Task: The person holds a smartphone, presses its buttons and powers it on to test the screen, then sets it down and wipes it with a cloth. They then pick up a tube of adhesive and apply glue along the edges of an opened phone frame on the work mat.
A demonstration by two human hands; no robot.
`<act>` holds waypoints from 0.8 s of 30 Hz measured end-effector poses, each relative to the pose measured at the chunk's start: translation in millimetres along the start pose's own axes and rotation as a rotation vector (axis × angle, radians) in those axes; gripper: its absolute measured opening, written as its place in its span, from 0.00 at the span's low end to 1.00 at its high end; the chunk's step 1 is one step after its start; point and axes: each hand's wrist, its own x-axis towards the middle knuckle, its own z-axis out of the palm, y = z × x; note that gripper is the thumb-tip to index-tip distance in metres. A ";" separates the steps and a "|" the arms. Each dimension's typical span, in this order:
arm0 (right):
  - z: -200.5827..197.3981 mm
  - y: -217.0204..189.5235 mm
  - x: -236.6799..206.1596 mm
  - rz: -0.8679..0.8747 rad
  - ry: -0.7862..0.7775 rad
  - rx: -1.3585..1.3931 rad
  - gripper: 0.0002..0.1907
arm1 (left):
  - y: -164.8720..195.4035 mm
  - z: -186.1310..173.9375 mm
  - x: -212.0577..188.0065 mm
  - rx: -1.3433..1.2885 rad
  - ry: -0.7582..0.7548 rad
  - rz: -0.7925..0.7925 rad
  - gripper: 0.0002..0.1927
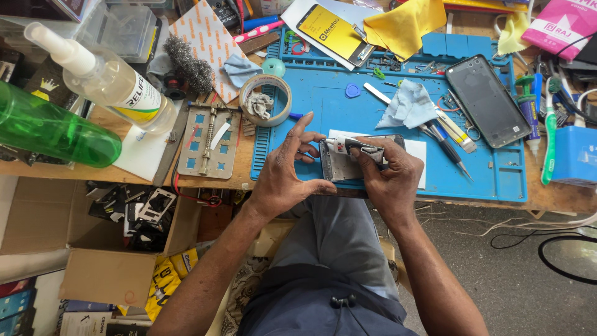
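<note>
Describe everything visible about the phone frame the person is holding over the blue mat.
The phone frame is an opened grey metal shell, its inside facing up, lying roughly flat at the near edge of the blue mat. The left hand steadies its left side; the right hand presses a small white tube across its top.

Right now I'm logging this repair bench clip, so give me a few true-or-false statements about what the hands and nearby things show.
1. The right hand holds a small tube over the phone frame. True.
2. The left hand grips a screwdriver. False: it steadies the frame's left edge.
3. A tape roll sits at the blue mat's left edge. True.
4. The green bottle stands upright. False: it lies on its side.
</note>
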 end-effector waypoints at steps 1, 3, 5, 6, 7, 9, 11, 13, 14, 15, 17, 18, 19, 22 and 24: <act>0.3 0.1 0.2 0.000 0.001 0.006 0.10 | -0.3 0.0 0.1 0.001 0.001 -0.001 0.67; 0.6 0.5 0.4 -0.001 0.002 0.017 0.10 | -0.6 0.1 0.3 0.001 0.002 -0.002 0.67; 1.1 1.2 0.6 -0.005 0.007 0.007 0.10 | -0.9 0.1 0.5 0.000 0.002 -0.003 0.67; 1.1 1.5 0.7 -0.008 0.009 0.002 0.10 | -0.9 0.1 0.6 0.001 0.002 -0.005 0.67; 1.2 1.9 0.6 -0.003 0.010 0.000 0.10 | -1.0 0.2 0.7 0.002 0.002 -0.008 0.67; 1.0 2.5 0.5 0.005 0.010 -0.003 0.10 | -0.8 0.5 0.9 0.000 -0.001 -0.011 0.67; 0.1 2.7 0.3 0.000 0.004 -0.007 0.10 | -0.2 0.7 1.0 -0.007 -0.008 -0.011 0.66; -0.6 2.7 0.1 0.000 0.002 -0.006 0.09 | 0.4 0.7 1.0 -0.009 -0.006 -0.007 0.66; -1.0 2.6 0.1 0.003 0.003 -0.004 0.09 | 0.7 0.6 1.0 -0.010 -0.005 -0.005 0.66; -1.1 2.6 0.2 0.006 0.004 -0.002 0.09 | 0.7 0.5 1.0 -0.007 -0.006 -0.008 0.66; -1.2 2.5 0.3 0.006 0.005 0.004 0.09 | 0.9 0.4 0.9 -0.001 -0.008 -0.016 0.66; -1.6 2.4 0.0 0.007 0.006 0.005 0.09 | 1.1 0.7 0.6 -0.003 -0.008 -0.012 0.66; -1.4 2.3 0.1 0.004 0.006 0.005 0.09 | 1.0 0.6 0.6 -0.004 -0.007 -0.008 0.66; -2.0 2.4 -1.0 0.003 0.007 0.001 0.09 | 1.0 1.5 -0.1 0.001 -0.004 -0.004 0.66; -1.8 2.4 -1.3 0.009 0.008 -0.003 0.09 | 0.9 1.5 -0.2 0.003 -0.003 -0.004 0.66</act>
